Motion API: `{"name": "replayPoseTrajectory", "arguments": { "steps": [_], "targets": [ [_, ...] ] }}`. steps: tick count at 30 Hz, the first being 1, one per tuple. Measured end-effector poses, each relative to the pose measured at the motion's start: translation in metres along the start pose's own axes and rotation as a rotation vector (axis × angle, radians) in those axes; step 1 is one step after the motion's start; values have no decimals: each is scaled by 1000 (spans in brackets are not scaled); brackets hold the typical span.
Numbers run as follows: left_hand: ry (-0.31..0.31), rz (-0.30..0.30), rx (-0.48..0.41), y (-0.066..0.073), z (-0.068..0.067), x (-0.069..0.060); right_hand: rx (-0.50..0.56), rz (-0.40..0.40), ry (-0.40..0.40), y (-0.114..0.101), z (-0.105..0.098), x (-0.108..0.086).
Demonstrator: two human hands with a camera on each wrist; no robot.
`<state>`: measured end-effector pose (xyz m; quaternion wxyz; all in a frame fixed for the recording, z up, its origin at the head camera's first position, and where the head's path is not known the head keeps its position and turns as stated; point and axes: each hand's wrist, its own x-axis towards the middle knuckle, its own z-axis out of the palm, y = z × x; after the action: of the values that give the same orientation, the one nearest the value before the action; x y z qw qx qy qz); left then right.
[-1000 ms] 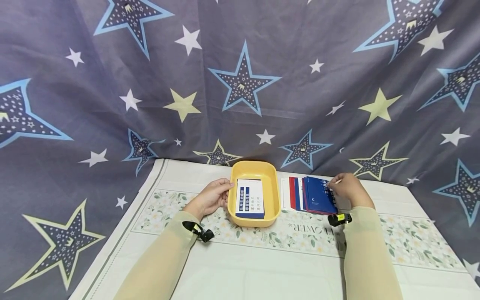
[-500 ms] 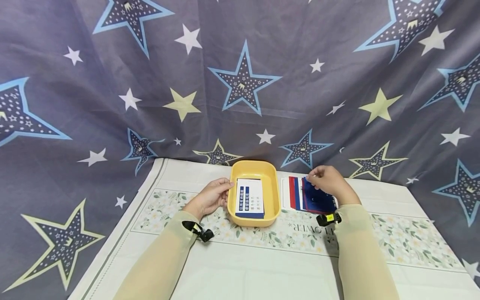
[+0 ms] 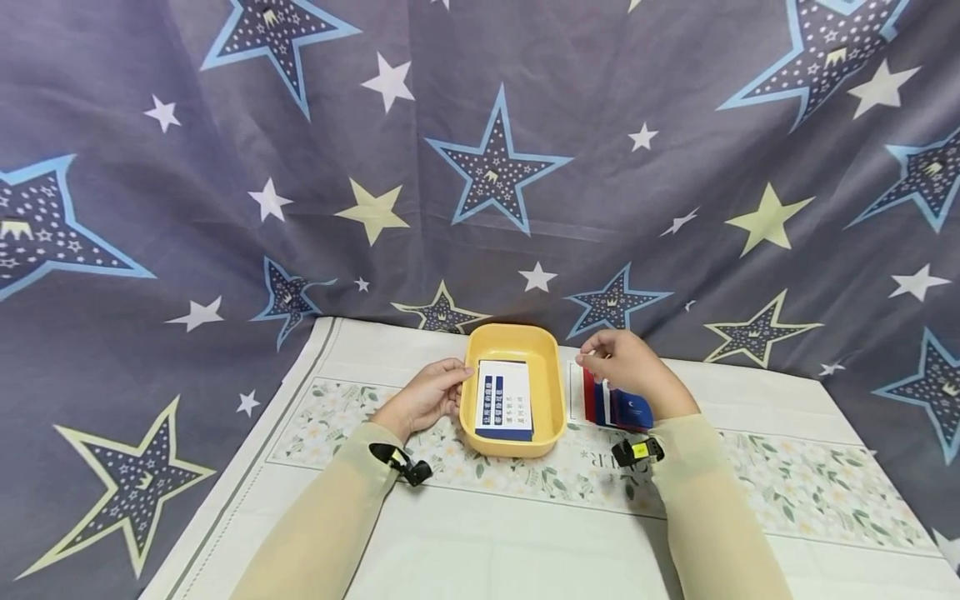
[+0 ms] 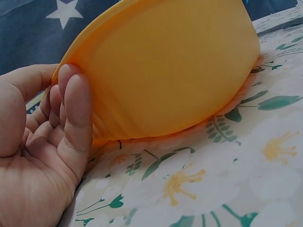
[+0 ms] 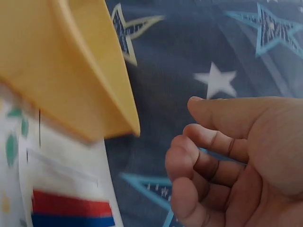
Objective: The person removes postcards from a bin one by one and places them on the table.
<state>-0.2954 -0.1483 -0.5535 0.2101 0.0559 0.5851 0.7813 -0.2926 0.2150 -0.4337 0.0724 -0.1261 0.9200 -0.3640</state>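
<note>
My left hand (image 3: pixel 426 397) grips the left rim of a yellow plastic tray (image 3: pixel 559 387); the left wrist view has the thumb on one side of the tray wall (image 4: pixel 165 71) and fingers on the other. Inside lies a white card (image 3: pixel 504 396) with blue and grey lettering, on top of a dark blue card (image 3: pixel 506 434). Right of the tray, an overlapping row of white, red and blue cards (image 3: pixel 633 410) is partly hidden by my right hand (image 3: pixel 628 372). That hand hovers above the row, fingers (image 5: pixel 184 156) loosely bent, nothing visible between them and the thumb.
A white tablecloth (image 3: pixel 555 533) with a flowered band (image 3: pixel 810 475) covers the table. Behind it hangs a dark grey-blue curtain (image 3: pixel 480 267) printed with stars. Each wrist wears a black strap with a small camera (image 3: pixel 412 472).
My right hand has moved left across the row of cards, from its right end toward the tray. The left hand keeps its hold on the tray. The view has shifted slightly.
</note>
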Motion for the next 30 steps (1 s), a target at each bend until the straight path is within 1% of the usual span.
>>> {"name": "replayPoseTrajectory", "arguments": {
  "steps": [4, 6, 11, 15, 18, 22, 24, 26, 28, 30],
  "targets": [
    [5, -10, 2, -1, 1, 1, -13, -3, -45, -21, 10, 2],
    [7, -12, 3, -1, 1, 1, -38, -6, -67, -34, 15, 6],
    [16, -15, -3, 0, 1, 1, -117, 13, -145, -66, 29, 31],
    [16, -14, -6, 0, 0, 0, -191, 61, -217, -84, 44, 55],
    [18, -14, -5, -2, 0, 1, -241, 119, -274, -90, 55, 69],
    [15, -11, -8, -3, -3, 1, -280, 183, -344, -91, 70, 86],
    [5, -11, -8, -3, -4, 1, -311, 205, -342, -90, 78, 92],
    [3, -9, -9, -3, -3, 1, -352, 226, -324, -87, 87, 94],
    [3, -7, 1, -2, -1, 2, -416, 226, -295, -86, 92, 91],
    [4, -7, 5, -2, 1, 4, -474, 203, -262, -85, 94, 85]
  ]
}}
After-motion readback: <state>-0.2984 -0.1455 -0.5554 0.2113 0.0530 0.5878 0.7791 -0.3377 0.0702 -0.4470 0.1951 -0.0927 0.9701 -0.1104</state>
